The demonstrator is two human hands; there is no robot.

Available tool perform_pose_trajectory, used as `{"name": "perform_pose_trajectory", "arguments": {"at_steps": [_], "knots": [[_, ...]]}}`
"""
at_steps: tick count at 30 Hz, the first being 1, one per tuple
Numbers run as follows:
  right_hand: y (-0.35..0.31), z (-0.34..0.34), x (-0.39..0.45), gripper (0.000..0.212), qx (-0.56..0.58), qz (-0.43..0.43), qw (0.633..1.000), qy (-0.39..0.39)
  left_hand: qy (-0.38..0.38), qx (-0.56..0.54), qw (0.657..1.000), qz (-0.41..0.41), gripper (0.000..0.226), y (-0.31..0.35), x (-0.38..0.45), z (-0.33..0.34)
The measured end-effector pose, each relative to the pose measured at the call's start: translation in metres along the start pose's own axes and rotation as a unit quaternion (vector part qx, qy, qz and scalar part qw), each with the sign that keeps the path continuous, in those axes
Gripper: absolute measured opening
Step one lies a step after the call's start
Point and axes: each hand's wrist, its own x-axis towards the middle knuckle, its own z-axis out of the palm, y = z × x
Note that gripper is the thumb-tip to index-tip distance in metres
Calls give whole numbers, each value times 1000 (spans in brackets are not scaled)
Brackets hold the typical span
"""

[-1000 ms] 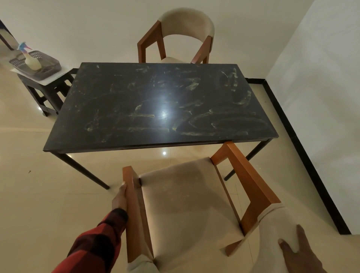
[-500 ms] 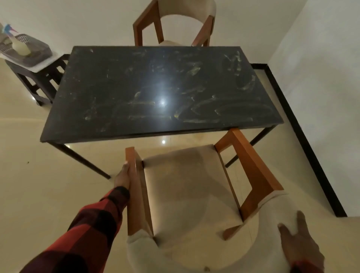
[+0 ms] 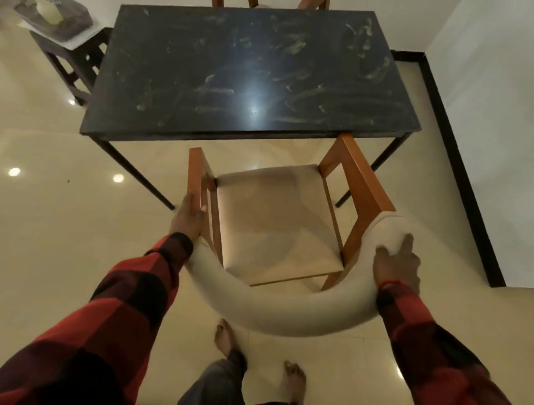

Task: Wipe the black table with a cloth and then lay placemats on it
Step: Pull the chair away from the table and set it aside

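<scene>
Fingers (image 3: 407, 242) of both hands on chair (image 3: 277, 219), black table (image 3: 248, 72) just beyond.

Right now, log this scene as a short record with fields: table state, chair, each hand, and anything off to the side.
table: black table, top smeared with pale streaks, nothing on it
near chair: wooden armchair with cream seat, standing clear of the table's near edge
left hand: left hand grips the chair's left arm frame
right hand: right hand curls over the padded backrest
far chair: second chair at the far edge, mostly cut off
side: dark side table at the upper left, carrying a basket
cloth, placemats: none visible
</scene>
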Motion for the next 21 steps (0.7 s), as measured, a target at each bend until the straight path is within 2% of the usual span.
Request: {"name": "perform_pose_trajectory", "arguments": {"at_steps": [2, 4, 6, 10, 13, 16, 21], "knots": [[-34, 26, -33, 72, -17, -39, 999, 26, -5, 33, 999, 31, 58, -5, -24, 3], [-22, 23, -38, 72, -14, -103, 995, -8, 16, 88, 996, 24, 64, -21, -62, 13], [-6, 15, -40, 71, -66, -167, 983, -31, 28, 167, 985, 30, 67, -34, -109, 31], [19, 11, -57, 68, -106, -301, 944, -87, -3, 267, 954, 140, 76, -48, -180, 59], [38, 5, -68, 82, -129, -393, 904, -109, -51, 347, 906, 236, 95, -63, -199, 58], [49, 3, -70, 101, -138, -442, 878, -123, -52, 343, 908, 237, 97, -64, -199, 57], [47, 5, -67, 101, -135, -441, 878, -128, -34, 291, 921, 258, 83, -65, -194, 60]]}}
